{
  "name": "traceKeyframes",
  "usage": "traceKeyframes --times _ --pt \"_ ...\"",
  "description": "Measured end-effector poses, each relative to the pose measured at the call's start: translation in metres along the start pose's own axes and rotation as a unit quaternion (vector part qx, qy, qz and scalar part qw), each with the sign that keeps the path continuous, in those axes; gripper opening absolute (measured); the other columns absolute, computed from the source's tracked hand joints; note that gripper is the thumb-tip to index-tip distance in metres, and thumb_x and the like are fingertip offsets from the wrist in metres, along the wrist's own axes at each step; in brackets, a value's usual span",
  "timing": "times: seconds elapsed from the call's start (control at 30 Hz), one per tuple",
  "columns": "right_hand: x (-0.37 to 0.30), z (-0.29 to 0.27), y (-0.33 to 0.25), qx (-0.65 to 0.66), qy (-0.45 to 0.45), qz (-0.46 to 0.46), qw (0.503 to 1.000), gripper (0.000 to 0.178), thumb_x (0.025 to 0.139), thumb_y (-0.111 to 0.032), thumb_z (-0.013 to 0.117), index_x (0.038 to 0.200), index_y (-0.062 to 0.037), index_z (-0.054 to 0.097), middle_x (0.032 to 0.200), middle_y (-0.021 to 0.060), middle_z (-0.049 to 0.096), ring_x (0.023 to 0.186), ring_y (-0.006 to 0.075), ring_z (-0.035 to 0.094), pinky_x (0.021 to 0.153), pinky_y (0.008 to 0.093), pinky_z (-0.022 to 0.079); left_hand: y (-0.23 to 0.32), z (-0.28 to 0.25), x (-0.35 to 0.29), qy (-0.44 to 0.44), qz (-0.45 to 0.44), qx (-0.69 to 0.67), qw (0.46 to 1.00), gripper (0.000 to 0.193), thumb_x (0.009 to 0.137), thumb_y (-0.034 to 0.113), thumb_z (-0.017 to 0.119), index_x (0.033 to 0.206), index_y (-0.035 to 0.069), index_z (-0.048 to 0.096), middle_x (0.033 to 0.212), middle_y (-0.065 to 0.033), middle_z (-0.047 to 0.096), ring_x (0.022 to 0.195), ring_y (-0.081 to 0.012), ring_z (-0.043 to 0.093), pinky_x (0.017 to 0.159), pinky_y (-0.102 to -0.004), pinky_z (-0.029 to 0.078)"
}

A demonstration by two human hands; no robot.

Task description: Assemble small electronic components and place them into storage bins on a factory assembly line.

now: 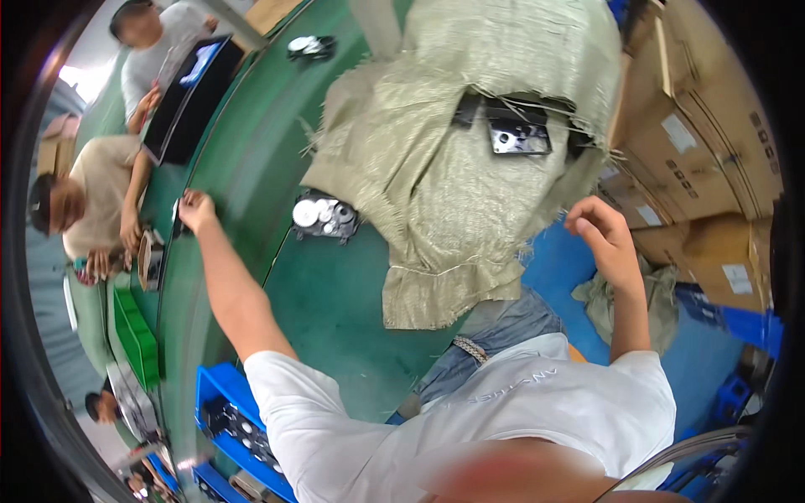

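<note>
My left hand (197, 211) reaches out over the green conveyor belt at the left. Its fingers are closed on a small dark and white piece (177, 216) that is mostly hidden. My right hand (604, 236) hangs in the air right of a woven sack, fingers loosely curled and nothing visible in them. The pale green woven sack (453, 210) lies across the green table (335, 293). In its frayed opening sits a black part with metal gears (518, 137). Beside the sack's left edge rests a gear assembly with white wheels in a dark housing (323, 218).
Farther up the belt lies another gear assembly (310, 48). Co-workers sit across the belt, near a black screen (184, 96) and a green tray (136, 339). A blue bin (243, 427) of dark parts stands lower left. Cardboard boxes (696, 126) are stacked at the right.
</note>
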State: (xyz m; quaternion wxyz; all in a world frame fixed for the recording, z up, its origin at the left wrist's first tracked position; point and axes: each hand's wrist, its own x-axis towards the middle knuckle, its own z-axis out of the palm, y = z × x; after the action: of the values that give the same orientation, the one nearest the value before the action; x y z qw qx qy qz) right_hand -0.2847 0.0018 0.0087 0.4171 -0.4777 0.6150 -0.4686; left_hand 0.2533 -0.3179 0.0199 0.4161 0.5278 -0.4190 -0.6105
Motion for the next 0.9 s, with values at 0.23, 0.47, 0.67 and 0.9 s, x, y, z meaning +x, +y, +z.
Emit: traceKeyframes --times 0.23,0.47,0.67,0.9 --pt "0.052 0.024 0.013 -0.353 0.09 -0.239 0.9 0.023 0.08 -0.002 0.062 0.103 -0.0042 0.06 0.108 0.0059 0.058 0.09 0.023 0.055 0.079 0.0309 0.046 0.004 0.021 -0.016 -0.021 -0.004 0.07 0.997 0.013 0.091 0.021 0.05 0.091 0.009 0.053 0.062 -0.0031 0.047 0.046 -0.0112 0.039 0.048 -0.025 0.038" --pt "0.109 0.03 0.051 -0.57 0.201 -0.377 0.702 0.025 0.082 -0.006 0.061 0.107 -0.0079 0.06 0.11 0.0079 0.059 0.1 0.0257 0.055 0.087 0.0356 0.044 -0.007 0.052 -0.061 0.024 0.017 0.114 0.993 0.019 0.092 0.026 0.048 0.084 0.009 0.052 0.058 -0.0016 0.044 0.047 -0.0126 0.041 0.051 -0.0273 0.043" --pt "0.105 0.04 0.043 -0.421 0.11 -0.384 0.815 0.017 0.089 -0.01 0.056 0.106 -0.0081 0.061 0.097 0.0067 0.062 0.092 0.0234 0.058 0.081 0.0318 0.046 -0.022 0.08 -0.119 0.149 0.043 0.131 0.979 0.025 0.093 0.029 0.047 0.078 0.009 0.051 0.053 -0.0003 0.041 0.047 -0.0138 0.043 0.054 -0.0292 0.048" --pt "0.106 0.071 0.033 0.186 0.045 -0.159 0.969 0.013 0.093 -0.016 0.056 0.101 -0.0069 0.061 0.083 0.0051 0.063 0.074 0.0149 0.059 0.066 0.0232 0.044 -0.022 0.133 -0.223 0.236 0.158 0.312 0.907 0.036 0.096 0.026 0.046 0.066 0.006 0.051 0.055 -0.0024 0.048 0.054 -0.016 0.05 0.057 -0.0313 0.049"
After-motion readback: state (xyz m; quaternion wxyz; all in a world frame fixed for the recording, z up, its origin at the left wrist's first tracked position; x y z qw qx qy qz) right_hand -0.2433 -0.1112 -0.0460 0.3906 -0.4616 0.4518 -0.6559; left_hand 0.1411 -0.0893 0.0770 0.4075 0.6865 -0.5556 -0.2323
